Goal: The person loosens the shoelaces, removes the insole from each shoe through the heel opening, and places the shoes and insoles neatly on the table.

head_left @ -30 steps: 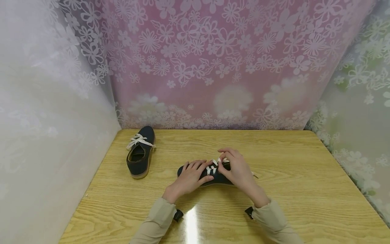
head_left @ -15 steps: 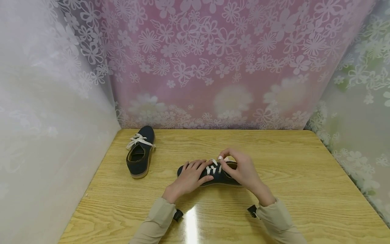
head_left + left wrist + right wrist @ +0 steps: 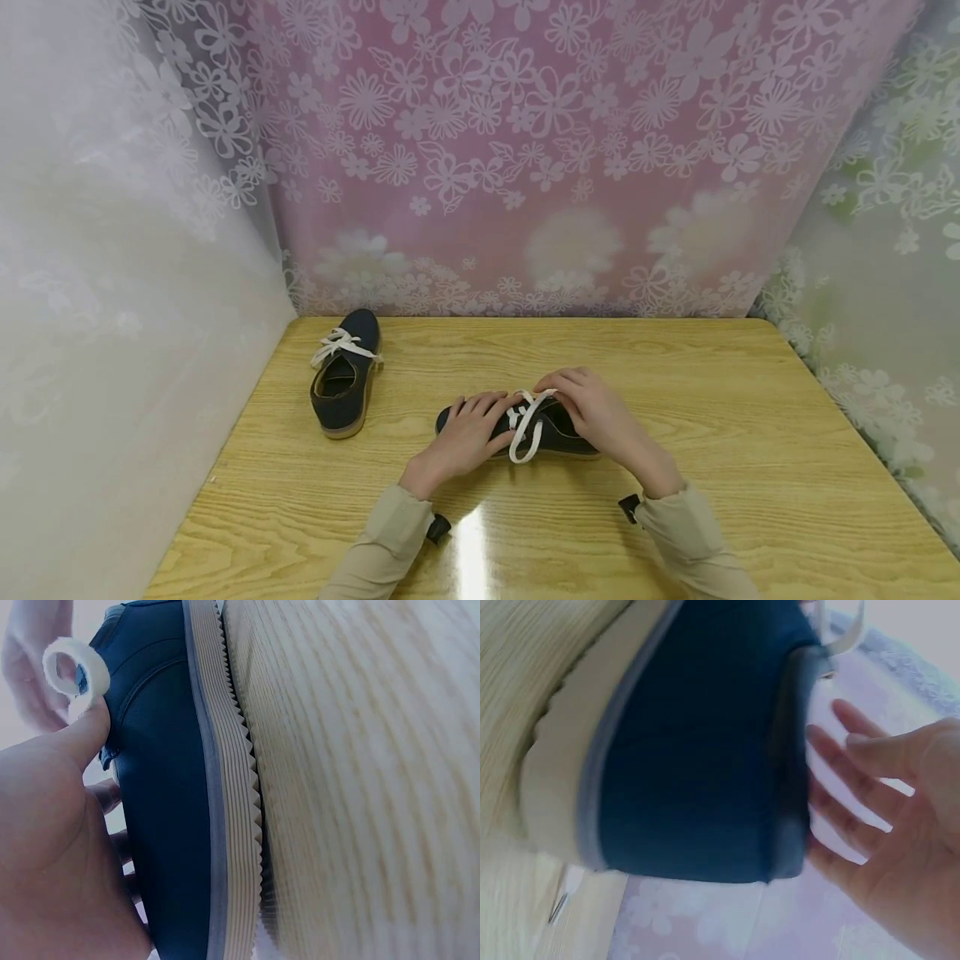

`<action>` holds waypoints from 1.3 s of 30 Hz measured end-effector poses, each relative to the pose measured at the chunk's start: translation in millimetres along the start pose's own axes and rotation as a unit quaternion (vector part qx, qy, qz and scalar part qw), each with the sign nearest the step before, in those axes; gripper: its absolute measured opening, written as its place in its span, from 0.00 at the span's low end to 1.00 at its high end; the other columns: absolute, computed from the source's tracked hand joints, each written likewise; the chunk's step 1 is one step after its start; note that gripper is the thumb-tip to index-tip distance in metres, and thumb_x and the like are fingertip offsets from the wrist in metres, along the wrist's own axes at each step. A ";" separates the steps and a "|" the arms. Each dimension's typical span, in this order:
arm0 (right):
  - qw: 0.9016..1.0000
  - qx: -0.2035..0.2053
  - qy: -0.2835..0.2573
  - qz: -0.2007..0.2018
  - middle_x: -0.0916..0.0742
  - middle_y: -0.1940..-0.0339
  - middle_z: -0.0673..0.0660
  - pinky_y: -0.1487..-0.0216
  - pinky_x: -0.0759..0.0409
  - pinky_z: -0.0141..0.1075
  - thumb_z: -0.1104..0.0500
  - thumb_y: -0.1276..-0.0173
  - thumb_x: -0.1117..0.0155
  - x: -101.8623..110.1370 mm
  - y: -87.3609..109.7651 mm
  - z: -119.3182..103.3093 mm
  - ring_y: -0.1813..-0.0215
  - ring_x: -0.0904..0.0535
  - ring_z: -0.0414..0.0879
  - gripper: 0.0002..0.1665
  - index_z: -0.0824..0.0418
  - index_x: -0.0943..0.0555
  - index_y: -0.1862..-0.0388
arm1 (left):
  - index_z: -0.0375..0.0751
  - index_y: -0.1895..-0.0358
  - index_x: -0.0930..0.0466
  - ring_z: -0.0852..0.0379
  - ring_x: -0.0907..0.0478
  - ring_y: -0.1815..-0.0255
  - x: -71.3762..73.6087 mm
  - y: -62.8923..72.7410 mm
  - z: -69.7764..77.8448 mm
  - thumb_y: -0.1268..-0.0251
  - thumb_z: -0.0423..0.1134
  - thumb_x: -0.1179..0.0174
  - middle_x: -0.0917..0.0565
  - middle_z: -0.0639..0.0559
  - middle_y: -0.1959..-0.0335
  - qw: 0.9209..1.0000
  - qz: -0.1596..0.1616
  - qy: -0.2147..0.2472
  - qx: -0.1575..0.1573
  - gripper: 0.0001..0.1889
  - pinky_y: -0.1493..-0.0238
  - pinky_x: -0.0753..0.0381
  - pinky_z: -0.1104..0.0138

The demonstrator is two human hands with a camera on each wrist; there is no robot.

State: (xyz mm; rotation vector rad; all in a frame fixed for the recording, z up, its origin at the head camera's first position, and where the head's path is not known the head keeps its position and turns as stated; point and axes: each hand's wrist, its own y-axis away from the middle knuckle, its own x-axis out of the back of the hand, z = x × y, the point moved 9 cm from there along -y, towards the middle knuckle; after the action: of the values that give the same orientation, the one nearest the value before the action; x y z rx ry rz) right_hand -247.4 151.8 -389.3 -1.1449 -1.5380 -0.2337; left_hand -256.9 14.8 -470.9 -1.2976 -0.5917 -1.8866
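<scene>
A dark navy shoe [image 3: 566, 437] lies across the middle of the table, toe to the left. My left hand [image 3: 468, 433] holds it over the toe and vamp; in the left wrist view the thumb touches the base of a curled white shoelace [image 3: 100, 671]. That lace [image 3: 528, 412] hangs in a loop over the shoe's near side. Above the shoe opening is my right hand [image 3: 600, 417]. In the right wrist view its loosely bent fingers stand beside the shoe's collar, with no lace between thumb and fingers.
A matching navy shoe [image 3: 347, 392] with its white laces tied in a bow stands at the back left of the wooden table [image 3: 712, 375]. Floral curtains [image 3: 487, 167] surround the back and sides. A lace tip [image 3: 559, 907] lies on the table behind the heel.
My right hand pulled back to the right, then let go of the white lace, which has dropped into a loop over the shoe's near side. My left hand has stayed in place.
</scene>
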 end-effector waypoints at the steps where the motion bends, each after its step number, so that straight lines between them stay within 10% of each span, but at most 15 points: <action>1: 1.000 0.004 0.024 -0.002 0.13 0.47 0.56 0.45 0.17 0.51 0.72 0.29 0.38 -2.2 0.4 2.0 0.46 0.18 0.55 0.15 0.58 0.14 0.49 | 0.54 0.20 0.42 0.45 0.41 0.22 -0.1 -0.2 -0.4 0.20 0.54 0.50 0.37 0.48 0.22 1.000 -0.001 0.000 0.002 0.31 0.23 0.47 0.39; 10: 0.994 0.014 0.107 0.002 0.14 0.54 0.55 0.47 0.19 0.51 0.64 0.30 0.32 -13.4 2.2 9.3 0.45 0.20 0.55 0.04 0.56 0.16 0.59 | 0.55 0.20 0.42 0.46 0.40 0.22 0.6 0.0 0.1 0.20 0.57 0.52 0.36 0.48 0.22 1.000 0.002 0.005 0.002 0.31 0.23 0.46 0.40; 19: 0.987 0.047 0.020 0.149 0.12 0.61 0.53 0.51 0.18 0.50 0.69 0.36 0.28 24.9 1.1 -9.0 0.57 0.16 0.51 0.11 0.57 0.17 0.58 | 0.54 0.20 0.42 0.44 0.40 0.23 2.3 0.9 1.0 0.22 0.57 0.51 0.36 0.47 0.23 1.000 0.007 0.012 -0.004 0.32 0.24 0.46 0.40; 27: 0.994 0.040 -0.089 0.046 0.11 0.57 0.49 0.65 0.16 0.33 0.67 0.30 0.33 14.2 -1.8 -17.1 0.61 0.15 0.42 0.11 0.57 0.15 0.52 | 0.55 0.20 0.41 0.43 0.41 0.22 3.1 0.6 0.2 0.23 0.62 0.54 0.36 0.46 0.23 1.000 0.005 0.029 0.001 0.33 0.23 0.47 0.39; 39: 0.994 0.010 0.097 -0.041 0.13 0.45 0.57 0.45 0.18 0.55 0.76 0.33 0.37 -20.1 2.1 8.1 0.42 0.20 0.57 0.21 0.58 0.15 0.46 | 0.56 0.20 0.41 0.44 0.41 0.22 1.7 -0.5 0.0 0.22 0.62 0.54 0.36 0.48 0.22 1.000 -0.002 0.028 0.005 0.33 0.23 0.47 0.40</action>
State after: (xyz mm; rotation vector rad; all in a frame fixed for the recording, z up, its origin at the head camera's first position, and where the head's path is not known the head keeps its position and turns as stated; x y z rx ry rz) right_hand -253.5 147.8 -409.9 -1.0141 -1.4141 -0.3741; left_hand -257.6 14.5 -469.4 -1.2347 -0.5740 -1.9141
